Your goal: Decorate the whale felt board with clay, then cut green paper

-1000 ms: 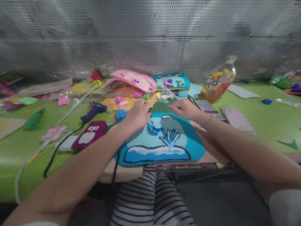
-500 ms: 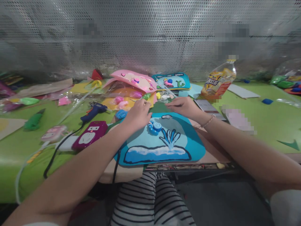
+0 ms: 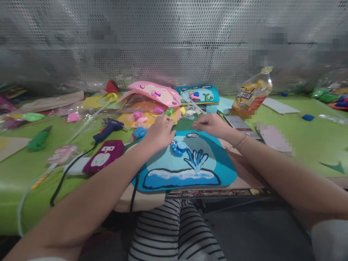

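A blue foam sheet [image 3: 228, 170] with rounded corners lies in front of me, with a painted white-and-blue strip and a leafy spray on it. A blue clay snail [image 3: 178, 148] sits on its upper middle. Over the sheet's top left edge, beside the snail, is my left hand [image 3: 162, 131], its fingers curled together; whatever they may hold is too small to make out. Across from it, above the top right edge, my right hand [image 3: 209, 124] has its fingertips pinched together, and their contents cannot be made out. Blue clay [image 3: 140, 132] rests left of my left hand.
Behind my hands lie a pink decorated sheet [image 3: 152, 92], a second blue decorated piece [image 3: 198, 93] and small clay lumps. A glue gun [image 3: 108, 130] and a maroon case [image 3: 104, 156] are at left, with cords. A snack bag [image 3: 252, 92] stands right of a phone-like slab [image 3: 239, 123].
My right hand has shifted slightly right, and its fingers have curled in from a more stretched pinch. The left hand stays almost in place.
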A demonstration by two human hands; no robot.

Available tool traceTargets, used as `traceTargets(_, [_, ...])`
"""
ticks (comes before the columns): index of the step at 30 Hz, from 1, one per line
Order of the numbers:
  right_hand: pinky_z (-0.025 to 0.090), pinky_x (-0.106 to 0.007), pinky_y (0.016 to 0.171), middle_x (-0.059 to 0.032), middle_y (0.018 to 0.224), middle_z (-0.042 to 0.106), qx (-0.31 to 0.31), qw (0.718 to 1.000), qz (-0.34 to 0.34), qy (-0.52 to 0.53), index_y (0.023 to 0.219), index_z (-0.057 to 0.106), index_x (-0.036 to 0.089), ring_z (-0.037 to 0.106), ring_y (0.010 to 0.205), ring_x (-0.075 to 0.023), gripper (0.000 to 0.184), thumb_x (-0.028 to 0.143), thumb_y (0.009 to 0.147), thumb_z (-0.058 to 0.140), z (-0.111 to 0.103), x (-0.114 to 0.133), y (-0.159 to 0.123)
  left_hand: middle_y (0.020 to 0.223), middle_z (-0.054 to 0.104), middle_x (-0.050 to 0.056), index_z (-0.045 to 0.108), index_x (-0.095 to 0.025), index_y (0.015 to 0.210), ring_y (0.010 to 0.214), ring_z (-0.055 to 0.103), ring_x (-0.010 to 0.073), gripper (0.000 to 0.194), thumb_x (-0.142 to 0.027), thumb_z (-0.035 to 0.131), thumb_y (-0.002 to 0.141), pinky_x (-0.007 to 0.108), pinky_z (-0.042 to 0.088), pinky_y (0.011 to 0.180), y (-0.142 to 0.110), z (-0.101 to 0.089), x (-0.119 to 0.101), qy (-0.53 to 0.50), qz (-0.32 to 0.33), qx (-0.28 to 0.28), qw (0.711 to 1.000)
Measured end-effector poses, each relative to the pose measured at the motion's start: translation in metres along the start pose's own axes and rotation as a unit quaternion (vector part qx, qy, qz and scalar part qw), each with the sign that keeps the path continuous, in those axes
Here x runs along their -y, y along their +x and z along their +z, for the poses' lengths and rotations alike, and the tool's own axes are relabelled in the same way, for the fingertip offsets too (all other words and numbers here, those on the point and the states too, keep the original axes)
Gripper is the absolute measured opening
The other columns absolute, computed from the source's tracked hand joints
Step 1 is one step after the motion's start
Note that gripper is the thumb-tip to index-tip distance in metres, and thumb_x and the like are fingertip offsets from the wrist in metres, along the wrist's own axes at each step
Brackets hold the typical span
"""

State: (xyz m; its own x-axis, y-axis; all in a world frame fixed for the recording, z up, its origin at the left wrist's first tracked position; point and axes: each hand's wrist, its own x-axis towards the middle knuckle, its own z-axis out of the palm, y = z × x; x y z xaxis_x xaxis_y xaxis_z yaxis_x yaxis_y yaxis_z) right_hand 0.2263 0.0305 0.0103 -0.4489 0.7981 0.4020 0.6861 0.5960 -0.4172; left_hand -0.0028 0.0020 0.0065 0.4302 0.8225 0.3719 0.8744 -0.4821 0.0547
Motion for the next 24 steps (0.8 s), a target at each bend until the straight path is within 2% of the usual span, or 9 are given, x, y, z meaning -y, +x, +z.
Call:
traceTargets(3, [0.041, -0.026, 0.058, -0.0045, 0.070, 0.068, 0.032, 0.999, -0.005, -0.005, 0.066, 0.070, 0.017, 0.061, 0.066, -0.0158, 0.031, 0.036, 0.085, 0.053, 0.0030, -0.0013, -0.0002, 0.115, 0.051, 0.015, 0.058, -0.011, 0.113, 0.113, 0.047, 0.0274, 0.030, -0.025, 0.052, 0.087, 0.040, 0.042, 0.096, 0.0004, 0.0004, 0.0002, 0.004, 0.006, -0.004, 1.000])
traceTargets(7, [0.044, -0.027, 0.062, -0.0047, 0.082, 0.072, 0.034, 0.999, 0.007, 0.010, 0.088, 0.074, 0.020, 0.064, 0.073, -0.0176, 0.024, 0.031, 0.086, 0.052, 0.0075, -0.0075, 0.0009, 0.112, 0.052, 0.014, 0.058, -0.011, 0.112, 0.111, 0.048, 0.0267, 0.029, -0.024, 0.051, 0.087, 0.040, 0.041, 0.097, 0.0008, 0.0007, 0.0004, 0.007, 0.011, -0.008, 1.000])
traceTargets(9, [0.045, -0.027, 0.063, -0.0037, 0.084, 0.073, 0.021, 0.999, 0.008, 0.031, 0.084, 0.074, 0.021, 0.065, 0.076, -0.0179, 0.017, 0.028, 0.080, 0.059, 0.0080, -0.0089, 0.0015, 0.113, 0.052, 0.013, 0.058, -0.012, 0.111, 0.111, 0.048, 0.0266, 0.028, -0.025, 0.051, 0.087, 0.040, 0.041, 0.097, 0.0009, 0.0004, 0.0002, 0.008, 0.011, -0.009, 1.000])
traceTargets(11, [0.044, -0.026, 0.058, -0.0023, 0.076, 0.071, 0.002, 0.999, 0.028, 0.041, 0.072, 0.072, 0.020, 0.063, 0.069, -0.0166, 0.011, 0.030, 0.074, 0.067, 0.0072, -0.0078, 0.0016, 0.113, 0.052, 0.014, 0.059, -0.012, 0.111, 0.112, 0.048, 0.0269, 0.028, -0.025, 0.051, 0.087, 0.040, 0.041, 0.097, 0.0008, -0.0003, -0.0003, 0.009, 0.010, -0.009, 1.000])
traceTargets(14, [0.035, -0.024, 0.048, 0.0008, 0.057, 0.061, -0.011, 0.999, 0.046, 0.023, 0.056, 0.060, 0.018, 0.053, 0.053, -0.0124, 0.027, 0.040, 0.070, 0.070, 0.0048, -0.0040, 0.0009, 0.115, 0.052, 0.014, 0.059, -0.011, 0.111, 0.113, 0.047, 0.0270, 0.028, -0.025, 0.052, 0.087, 0.040, 0.042, 0.096, 0.0007, -0.0007, -0.0006, 0.004, 0.006, -0.005, 1.000])
traceTargets(16, [0.031, -0.024, 0.047, 0.0018, 0.049, 0.055, 0.003, 1.000, 0.030, 0.004, 0.052, 0.055, 0.018, 0.047, 0.048, -0.0108, 0.038, 0.046, 0.076, 0.064, 0.0033, -0.0022, 0.0002, 0.115, 0.052, 0.013, 0.059, -0.013, 0.110, 0.113, 0.047, 0.0266, 0.027, -0.025, 0.052, 0.087, 0.039, 0.043, 0.095, 0.0006, -0.0001, -0.0002, 0.000, 0.004, -0.006, 1.000])
traceTargets(20, [0.031, -0.025, 0.049, 0.0008, 0.049, 0.055, 0.039, 0.999, 0.020, -0.011, 0.056, 0.059, 0.017, 0.048, 0.047, -0.0104, 0.045, 0.047, 0.088, 0.048, 0.0023, -0.0028, -0.0001, 0.114, 0.053, 0.012, 0.060, -0.014, 0.106, 0.112, 0.048, 0.0258, 0.025, -0.026, 0.053, 0.086, 0.040, 0.042, 0.097, 0.0004, 0.0023, 0.0015, 0.000, 0.014, -0.016, 1.000])
traceTargets(24, [0.036, -0.025, 0.053, -0.0014, 0.065, 0.067, 0.039, 0.999, 0.022, 0.002, 0.065, 0.067, 0.018, 0.057, 0.057, -0.0134, 0.031, 0.042, 0.083, 0.058, 0.0037, -0.0069, 0.0010, 0.113, 0.053, 0.013, 0.060, -0.013, 0.107, 0.112, 0.048, 0.0265, 0.026, -0.026, 0.052, 0.087, 0.040, 0.042, 0.097, 0.0004, 0.0021, 0.0014, 0.001, 0.016, -0.011, 1.000])
